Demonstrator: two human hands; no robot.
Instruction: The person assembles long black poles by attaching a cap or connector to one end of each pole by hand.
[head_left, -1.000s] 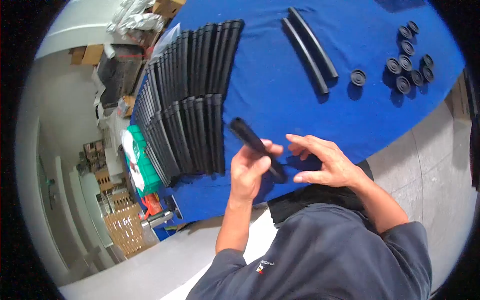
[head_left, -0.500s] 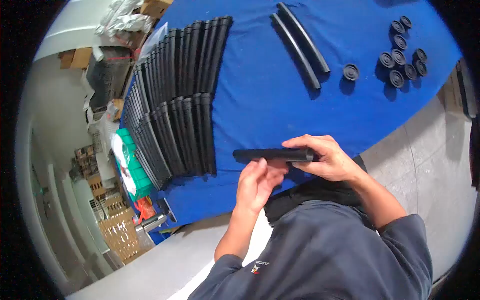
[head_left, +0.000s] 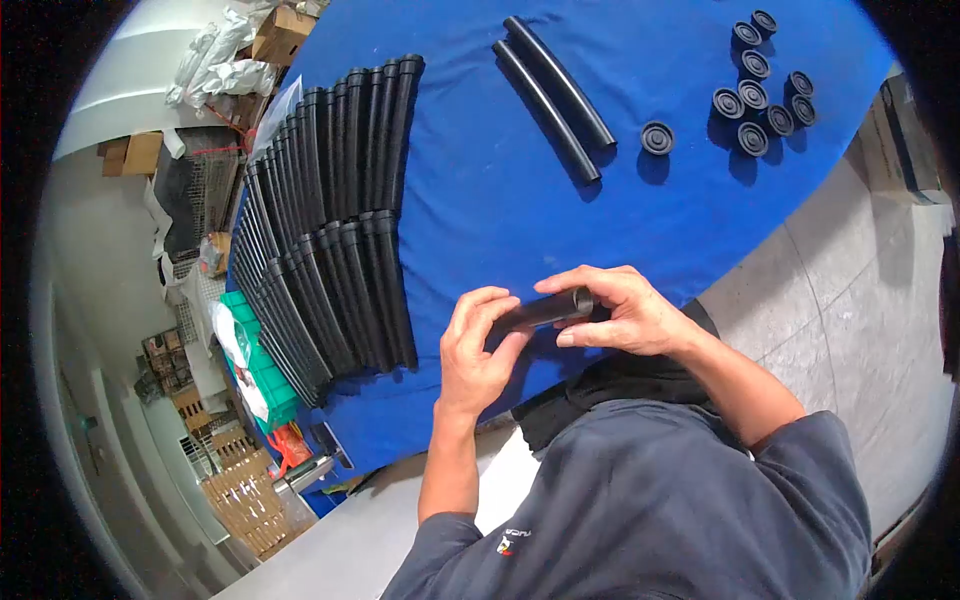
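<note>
Between my two hands is a short-looking black tube point(head_left: 545, 311), its hollow open end facing right and toward me. My left hand point(head_left: 474, 345) wraps its fingers and thumb round the tube's left end and hides it. At the open end, my right hand point(head_left: 630, 312) has its fingers along the top and its thumb below, closed loosely about the rim. Beyond them, two loose black tubes point(head_left: 548, 115) lie side by side on the blue cloth point(head_left: 480, 240). A single round black cap point(head_left: 657, 138) with ringed grooves sits to their right.
Several more black caps point(head_left: 752, 95) are clustered at the far right. Two rows of capped black tubes point(head_left: 345, 150) fill the table's left side. A green bin point(head_left: 262, 365) stands at the left edge, near a metal clamp-like part point(head_left: 305, 472). Cardboard boxes point(head_left: 283, 35) are beyond.
My left hand has gone from open fingers beside the tube to a grip round its left end. The tube has turned so that its open end points more toward me.
</note>
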